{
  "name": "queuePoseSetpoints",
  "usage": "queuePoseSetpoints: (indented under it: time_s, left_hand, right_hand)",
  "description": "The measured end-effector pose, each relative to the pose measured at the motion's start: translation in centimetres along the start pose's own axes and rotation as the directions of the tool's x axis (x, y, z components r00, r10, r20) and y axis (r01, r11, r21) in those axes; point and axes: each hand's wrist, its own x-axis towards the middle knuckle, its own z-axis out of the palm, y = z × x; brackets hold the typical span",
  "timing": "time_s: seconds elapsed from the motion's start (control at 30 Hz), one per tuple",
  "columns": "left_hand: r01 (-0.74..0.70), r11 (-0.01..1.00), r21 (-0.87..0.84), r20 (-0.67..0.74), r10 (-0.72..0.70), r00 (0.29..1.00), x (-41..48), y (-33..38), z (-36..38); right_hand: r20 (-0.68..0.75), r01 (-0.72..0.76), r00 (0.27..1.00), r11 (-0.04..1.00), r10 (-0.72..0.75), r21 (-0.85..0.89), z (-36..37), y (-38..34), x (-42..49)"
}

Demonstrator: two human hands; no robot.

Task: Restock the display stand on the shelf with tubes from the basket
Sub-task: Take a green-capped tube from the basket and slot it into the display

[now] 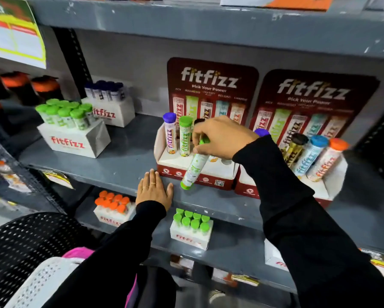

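Observation:
A red and white fitfizz display stand sits on the grey shelf. A purple-capped tube and a green-capped tube stand upright in its back row; a black cap peeks out behind my fingers. My right hand grips a green-capped tube that hangs tilted, cap downward, in front of the stand. My left hand lies flat, fingers spread, on the shelf's front edge, holding nothing. A white perforated basket shows at the bottom left; its contents are hidden.
A second fitfizz stand at the right holds several tubes. White boxes of green-capped tubes and blue-capped tubes sit at the left. The lower shelf carries boxes with orange caps and green caps.

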Motion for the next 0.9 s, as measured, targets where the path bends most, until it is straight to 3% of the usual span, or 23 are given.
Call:
queuePoseSetpoints:
  time_s: [0.2,0.53,0.77,0.9]
  left_hand:
    - [0.015,0.999,0.041,-0.003,-0.015,1.000,0.2,-0.2,0.5]
    - [0.004,0.997,0.083,-0.009,-0.003,1.000,0.3,-0.4,0.8]
    - [0.004,0.996,0.088,0.011,-0.005,1.000,0.4,-0.4,0.7]
    - [0.005,0.995,0.098,0.016,-0.006,1.000,0.4,-0.3,0.6]
  right_hand:
    - [-0.031,-0.033,0.999,0.998,0.034,0.051,-0.1,0.7,0.0]
    - [0.102,-0.077,0.992,0.997,0.077,-0.001,-1.2,2.5,-1.2]
    - [0.076,-0.176,0.982,0.983,0.172,0.049,-2.8,4.7,-3.2]
    - [-0.029,-0.270,0.962,0.961,0.272,0.056,-3.8,6.4,-4.5]
